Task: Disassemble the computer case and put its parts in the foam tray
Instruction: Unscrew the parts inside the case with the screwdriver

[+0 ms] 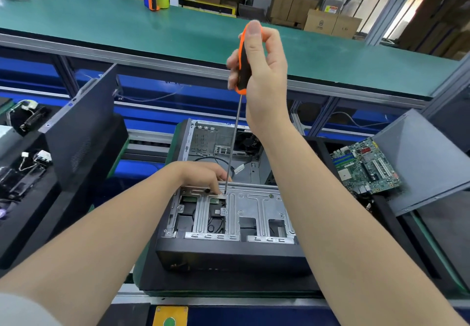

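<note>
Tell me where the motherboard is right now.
Head view, right side: the motherboard lies outside the computer case, to its right, beside the leaning grey side panel.

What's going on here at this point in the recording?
A person is working on an open computer case lying on its side. The right hand grips a screwdriver upright by the handle, its tip down on the metal drive cage. The left hand has its fingers on the cage right beside the tip. A motherboard lies already out, to the right of the case.
</note>
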The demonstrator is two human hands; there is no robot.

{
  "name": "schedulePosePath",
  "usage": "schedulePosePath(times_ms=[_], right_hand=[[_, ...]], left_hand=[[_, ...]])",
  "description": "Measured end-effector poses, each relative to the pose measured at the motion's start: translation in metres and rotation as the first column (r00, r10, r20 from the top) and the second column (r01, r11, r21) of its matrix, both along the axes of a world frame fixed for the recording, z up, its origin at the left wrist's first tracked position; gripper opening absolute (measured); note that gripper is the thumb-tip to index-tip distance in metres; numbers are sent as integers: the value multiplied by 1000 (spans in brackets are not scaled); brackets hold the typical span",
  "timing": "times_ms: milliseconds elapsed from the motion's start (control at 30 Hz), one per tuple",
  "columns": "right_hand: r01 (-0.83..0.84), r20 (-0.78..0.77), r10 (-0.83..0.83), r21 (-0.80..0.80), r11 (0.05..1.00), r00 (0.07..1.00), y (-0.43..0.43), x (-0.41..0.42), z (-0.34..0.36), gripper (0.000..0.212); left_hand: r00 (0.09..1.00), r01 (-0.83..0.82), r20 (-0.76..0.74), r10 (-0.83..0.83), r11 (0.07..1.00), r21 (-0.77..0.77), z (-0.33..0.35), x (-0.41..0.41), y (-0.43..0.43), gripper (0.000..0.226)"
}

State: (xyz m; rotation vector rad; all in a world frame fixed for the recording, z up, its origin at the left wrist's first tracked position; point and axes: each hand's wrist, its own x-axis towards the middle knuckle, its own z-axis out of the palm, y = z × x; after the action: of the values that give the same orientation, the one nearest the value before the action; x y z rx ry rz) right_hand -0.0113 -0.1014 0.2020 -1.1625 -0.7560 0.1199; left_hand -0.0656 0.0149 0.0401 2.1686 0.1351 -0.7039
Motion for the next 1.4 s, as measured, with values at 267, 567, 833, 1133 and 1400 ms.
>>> schedulePosePath(times_ms=[267, 567, 833, 1133, 1400], right_hand=[[5, -58, 0, 76, 997, 998, 0, -2, -1, 32], [-143, -165, 144, 15, 990, 976, 3, 3, 6, 45], [-534, -216, 528, 32, 845, 822, -3, 7, 11, 53], [-373, -208, 331, -212, 903, 920, -7, -11, 28, 64], [542, -78, -563, -189, 819, 823, 19, -40, 36, 46]], left_hand=[[998, 53, 33, -56, 996, 74, 2, -2, -6, 41], [998, 51, 23, -52, 997, 61, 4, -2, -7, 43], [996, 59, 55, -64, 995, 77, -2, 0, -4, 32], [993, 93, 65, -97, 994, 52, 0, -1, -5, 30], [994, 82, 63, -86, 995, 56, -6, 2, -3, 32]])
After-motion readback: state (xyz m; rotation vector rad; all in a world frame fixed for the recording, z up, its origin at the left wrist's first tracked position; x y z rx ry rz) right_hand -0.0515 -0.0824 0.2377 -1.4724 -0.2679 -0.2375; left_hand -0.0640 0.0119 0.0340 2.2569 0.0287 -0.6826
